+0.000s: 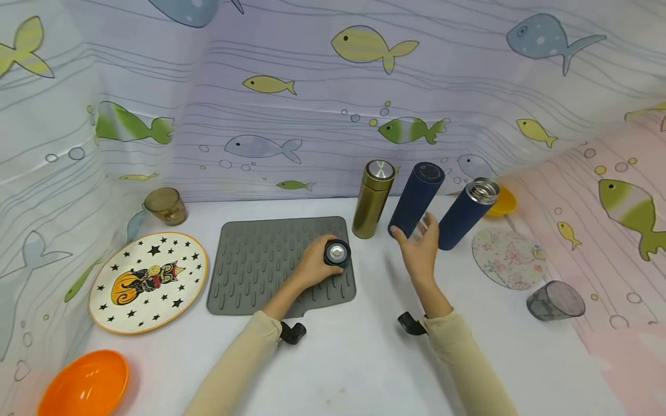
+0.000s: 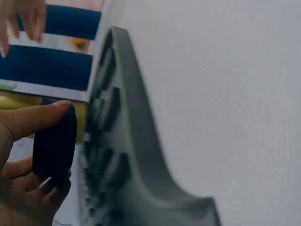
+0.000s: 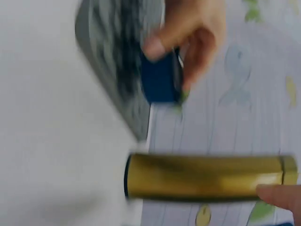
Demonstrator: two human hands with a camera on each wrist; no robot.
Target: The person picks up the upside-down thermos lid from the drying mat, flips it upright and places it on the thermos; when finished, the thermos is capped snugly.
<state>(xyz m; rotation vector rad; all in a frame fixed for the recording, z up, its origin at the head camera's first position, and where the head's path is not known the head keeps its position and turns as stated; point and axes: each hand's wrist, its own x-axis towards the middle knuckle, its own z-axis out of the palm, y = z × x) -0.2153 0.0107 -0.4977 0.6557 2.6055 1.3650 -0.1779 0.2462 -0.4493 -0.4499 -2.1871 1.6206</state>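
A dark blue flask lid (image 1: 337, 253) is pinched between the thumb and fingers of my left hand (image 1: 312, 263), just above the right part of the grey ridged mat (image 1: 260, 266). The lid (image 2: 55, 141) shows its side in the left wrist view. My right hand (image 1: 420, 248) has its fingers spread, with nothing in its grasp. It is nearest to two navy flasks: one with its top covered (image 1: 418, 196), the other uncapped (image 1: 465, 214) with a bare steel mouth. Whether it touches either flask I cannot tell. A gold flask (image 1: 372, 202) stands upright to their left.
On the left are a cat-patterned plate (image 1: 148, 283), an amber cup (image 1: 166, 206) and an orange bowl (image 1: 85, 384). To the right are a floral round plate (image 1: 507, 258), a grey tumbler (image 1: 555, 300) and a yellow bowl (image 1: 503, 202). A fish-print curtain (image 1: 312, 115) hangs behind.
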